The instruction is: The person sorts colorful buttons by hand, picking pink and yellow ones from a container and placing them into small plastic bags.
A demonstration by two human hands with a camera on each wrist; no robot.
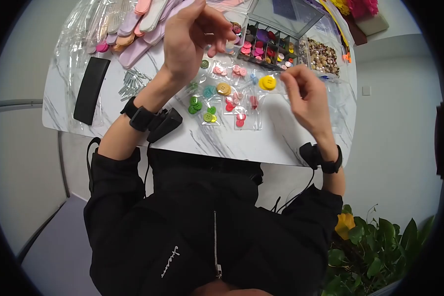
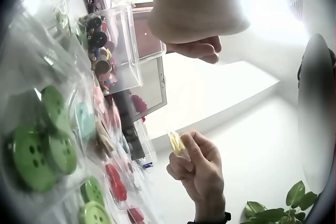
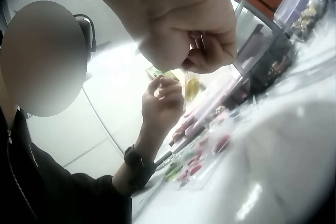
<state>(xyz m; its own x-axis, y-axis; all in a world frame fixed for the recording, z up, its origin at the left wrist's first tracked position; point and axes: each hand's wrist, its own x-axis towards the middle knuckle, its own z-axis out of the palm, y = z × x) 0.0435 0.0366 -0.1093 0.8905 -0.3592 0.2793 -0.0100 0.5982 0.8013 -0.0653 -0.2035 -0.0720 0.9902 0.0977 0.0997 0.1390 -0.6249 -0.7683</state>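
My right hand [image 1: 308, 96] pinches a small clear bag of yellow buttons [image 1: 268, 82] by its edge, holding it up over the right part of the table. In the left wrist view the bag [image 2: 178, 145] sticks out from between thumb and fingers. My left hand [image 1: 186, 44] hovers farther back, fingers loosely bent, with nothing seen in them. Below and between the hands lie several clear bags of buttons: green buttons [image 1: 195, 105], teal buttons [image 1: 209, 91], a tan button [image 1: 223, 89] and red buttons [image 1: 240, 120].
A divided box of buttons [image 1: 269, 47] stands with its lid up at the back, beside a tray of beads [image 1: 322, 56]. Pastel strips [image 1: 135, 49] pile up at back left. A black strip [image 1: 92, 91] and metal clips [image 1: 133, 84] lie on the marbled table [image 1: 182, 133].
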